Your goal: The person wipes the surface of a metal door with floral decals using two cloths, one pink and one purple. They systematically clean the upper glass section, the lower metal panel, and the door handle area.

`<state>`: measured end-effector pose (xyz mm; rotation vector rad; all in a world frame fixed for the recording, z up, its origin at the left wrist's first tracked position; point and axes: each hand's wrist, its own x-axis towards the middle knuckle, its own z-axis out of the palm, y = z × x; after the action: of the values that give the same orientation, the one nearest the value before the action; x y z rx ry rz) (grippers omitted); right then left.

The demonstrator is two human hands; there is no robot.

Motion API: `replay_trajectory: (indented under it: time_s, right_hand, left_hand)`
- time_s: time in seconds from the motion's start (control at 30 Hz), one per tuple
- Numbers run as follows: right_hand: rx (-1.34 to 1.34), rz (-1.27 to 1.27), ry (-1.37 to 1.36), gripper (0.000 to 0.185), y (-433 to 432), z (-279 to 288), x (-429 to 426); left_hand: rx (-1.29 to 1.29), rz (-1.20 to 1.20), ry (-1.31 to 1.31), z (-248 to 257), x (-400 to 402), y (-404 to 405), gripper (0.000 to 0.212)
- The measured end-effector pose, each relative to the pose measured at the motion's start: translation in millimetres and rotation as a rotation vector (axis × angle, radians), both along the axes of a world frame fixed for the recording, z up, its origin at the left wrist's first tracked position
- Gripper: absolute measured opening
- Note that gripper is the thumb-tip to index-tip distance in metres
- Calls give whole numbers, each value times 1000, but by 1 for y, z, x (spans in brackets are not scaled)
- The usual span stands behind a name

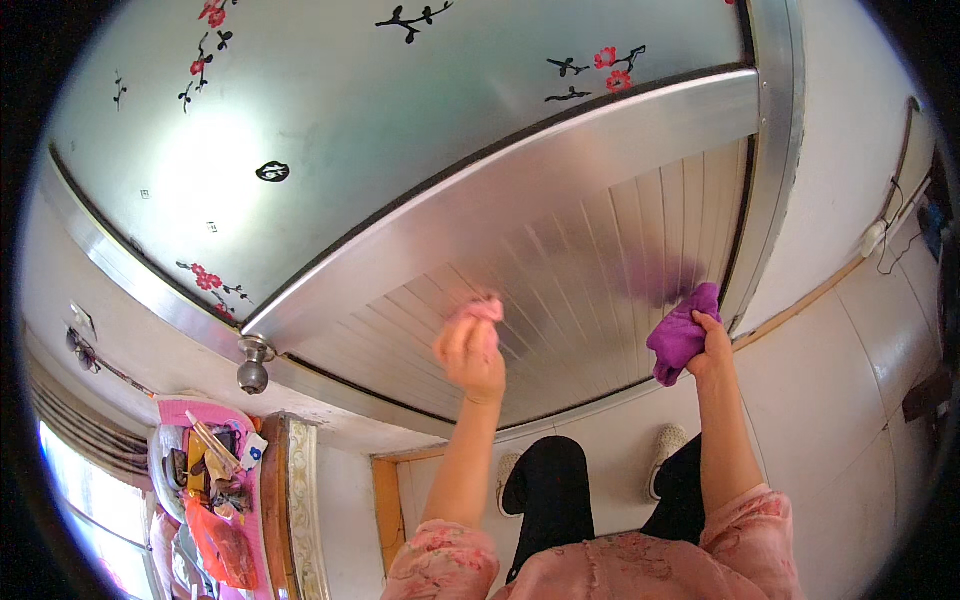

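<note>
My left hand [471,364] is closed around a small pink cloth [489,309], held against or just before the ribbed lower panel [555,300] of a metal door; its edges are slightly blurred. Whether the cloth touches the panel I cannot tell. To the right, my right hand [710,345] grips a bunched purple cloth [679,334] near the door's lower right corner. A purple reflection shows on the panel beside it. Above a broad metal rail [517,180] lies a frosted glass pane [420,112] with red blossoms and black twigs. A round metal doorknob [253,367] sticks out at the left.
A pink-covered surface [172,409] at the lower left bears an orange-red plastic bag [221,551] and mixed small items. A curtain [90,420] hangs beside a bright window. At right, a cable [892,247] runs by the white wall. Pale tiles [810,397] cover the floor.
</note>
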<state>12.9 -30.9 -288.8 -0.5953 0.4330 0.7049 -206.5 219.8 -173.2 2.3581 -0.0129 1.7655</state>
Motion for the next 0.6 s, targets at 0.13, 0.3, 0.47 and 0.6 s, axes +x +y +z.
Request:
replay_trajectory:
  time_s: [0.13, 0.3, 0.47, 0.6]
  right_hand:
    - [38, -13, -3, 24, 7, 2, 6]
    - [30, -27, 27, 22, 12, -11, 14]
    - [18, -60, 17, 22, 10, -10, 19]
    - [29, -39, 38, 23, 9, -12, 15]
  left_hand:
    - [251, 235, 395, -126, -33, 5, 26]
    - [102, 202, 711, -208, -60, 5, 26]
    - [-31, 15, 420, -92, -13, -18, 14]
    - [-375, -303, 194, 26, 17, -11, 13]
